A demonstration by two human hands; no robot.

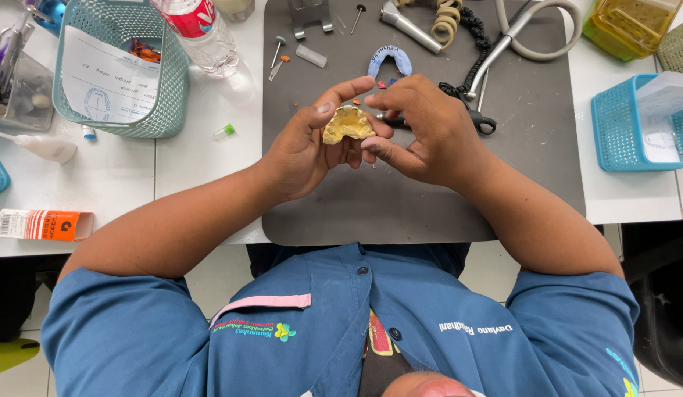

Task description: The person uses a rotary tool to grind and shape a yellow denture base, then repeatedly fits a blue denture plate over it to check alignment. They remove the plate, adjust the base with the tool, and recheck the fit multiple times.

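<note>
We see a dark grey rubber work mat (430,198) on the white table (202,147), with a teal plastic mesh basket (161,88) to its left. Above the mat's middle, the left hand (308,151) cradles a yellow horseshoe-shaped plaster dental cast (347,125), thumb and fingers curled around it. The right hand (422,132) touches the cast's right edge, its fingers bent and close together. Just behind lies a small blue arch-shaped wax rim (389,59).
</note>
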